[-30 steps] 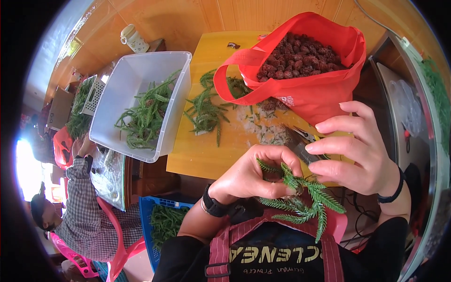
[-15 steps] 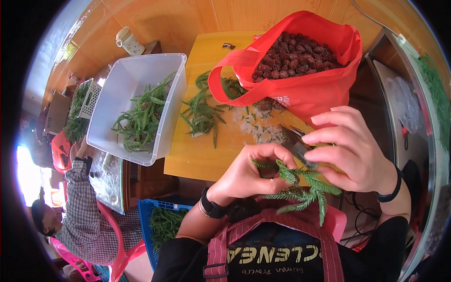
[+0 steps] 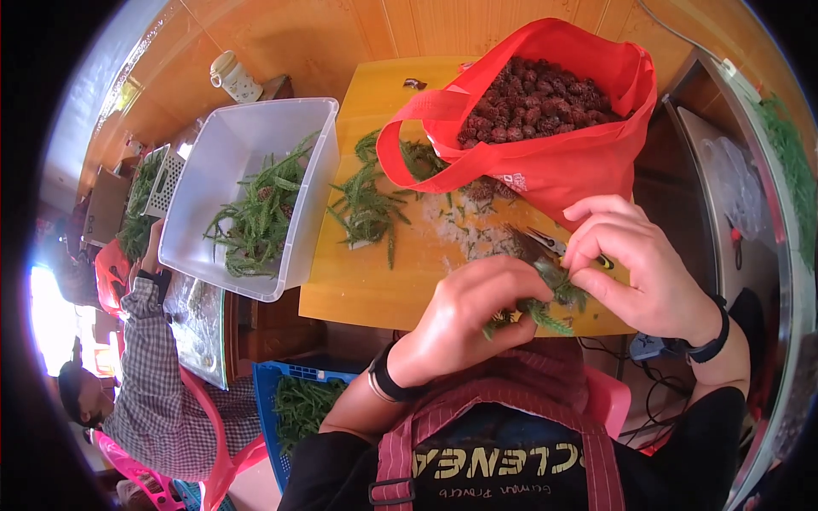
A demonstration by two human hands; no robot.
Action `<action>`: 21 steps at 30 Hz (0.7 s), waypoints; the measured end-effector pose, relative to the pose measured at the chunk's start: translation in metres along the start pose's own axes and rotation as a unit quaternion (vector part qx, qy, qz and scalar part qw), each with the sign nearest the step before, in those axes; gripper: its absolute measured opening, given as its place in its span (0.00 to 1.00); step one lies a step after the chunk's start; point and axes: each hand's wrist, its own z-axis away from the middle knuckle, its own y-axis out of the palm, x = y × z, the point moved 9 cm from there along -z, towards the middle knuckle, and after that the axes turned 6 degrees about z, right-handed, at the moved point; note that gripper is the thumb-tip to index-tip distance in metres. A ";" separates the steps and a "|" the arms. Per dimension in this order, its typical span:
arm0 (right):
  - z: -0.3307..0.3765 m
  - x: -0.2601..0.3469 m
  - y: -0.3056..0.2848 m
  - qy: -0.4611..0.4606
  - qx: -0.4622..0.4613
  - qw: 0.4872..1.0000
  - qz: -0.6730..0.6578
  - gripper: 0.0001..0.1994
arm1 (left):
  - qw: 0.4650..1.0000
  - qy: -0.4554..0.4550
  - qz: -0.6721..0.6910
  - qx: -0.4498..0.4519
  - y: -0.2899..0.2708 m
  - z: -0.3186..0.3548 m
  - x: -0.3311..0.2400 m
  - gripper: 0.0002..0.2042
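My left hand (image 3: 481, 302) is closed round a green artificial pine sprig (image 3: 550, 317), its needles poking out below and to the right of the fingers. Thumb and forefinger of my right hand (image 3: 635, 260) are pinched together at the sprig's right side; whatever they grip is too small to make out. Just behind the hands lie pliers (image 3: 547, 242) with a yellow-and-black handle, partly covered by my right fingers. Loose pine sprigs (image 3: 368, 209) rest on the yellow table (image 3: 349, 294), beside pale crumbs and a few brown cones (image 3: 481, 189).
A red bag (image 3: 588, 166) full of small brown pine cones (image 3: 541, 102) stands at the back right. On the left, a clear plastic bin (image 3: 294, 272) holds finished-looking sprigs. A blue crate (image 3: 266, 400) of greenery sits lower left, near a co-worker in a checked sleeve (image 3: 141, 324).
My left hand has turned over, knuckles now upward, and the sprig has swung up and right. My right fingers have closed from spread to a pinch beside it.
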 end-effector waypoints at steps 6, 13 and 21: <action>0.005 0.039 -0.019 -0.154 -0.081 0.976 0.133 0.11 | 0.910 -0.210 0.357 -0.010 0.010 0.017 0.041 0.11; 0.012 0.049 -0.017 -0.216 -0.094 0.950 0.205 0.10 | 0.873 -0.242 0.422 0.023 0.020 0.017 0.041 0.11; 0.002 0.011 -0.011 -0.050 -0.015 0.996 0.077 0.07 | 0.992 0.075 -0.104 -0.022 0.005 0.003 -0.015 0.16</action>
